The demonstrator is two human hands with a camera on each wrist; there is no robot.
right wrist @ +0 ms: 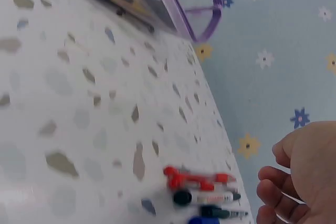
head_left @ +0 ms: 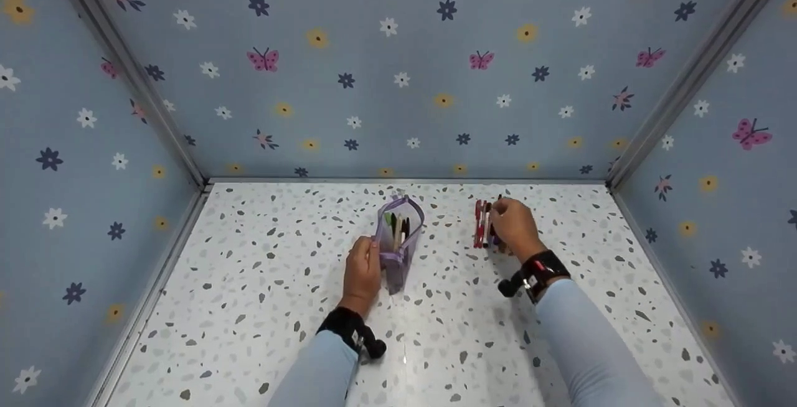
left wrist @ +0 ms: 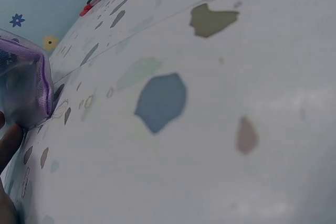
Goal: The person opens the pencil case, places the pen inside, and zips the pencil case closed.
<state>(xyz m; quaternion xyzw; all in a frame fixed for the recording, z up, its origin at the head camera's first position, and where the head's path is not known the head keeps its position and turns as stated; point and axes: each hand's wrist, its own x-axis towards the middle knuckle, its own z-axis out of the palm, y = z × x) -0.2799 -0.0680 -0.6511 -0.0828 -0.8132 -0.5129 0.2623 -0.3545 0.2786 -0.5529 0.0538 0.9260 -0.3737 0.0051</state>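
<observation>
A mesh pouch with purple edging [head_left: 393,273] [left wrist: 44,85] [right wrist: 181,17] stands with its top gaping, several pens [head_left: 398,229] inside. My left hand [head_left: 362,273] [left wrist: 9,148] grips its near left side. Right of the pouch, red pens [head_left: 479,223] [right wrist: 199,178] lie beside a white marker with a black cap [right wrist: 210,198] and other pens. My right hand [head_left: 518,226] [right wrist: 312,174] is over the right part of this row, hiding some pens. Its fingers are loosely bent, thumb apart, and no object shows between them in the right wrist view.
The speckled white tabletop [head_left: 249,307] is bounded by patterned panels at the back [head_left: 398,121] and on both sides. Metal strips run along the panel corners [head_left: 131,77]. Bare tabletop lies between the pouch and the row of pens.
</observation>
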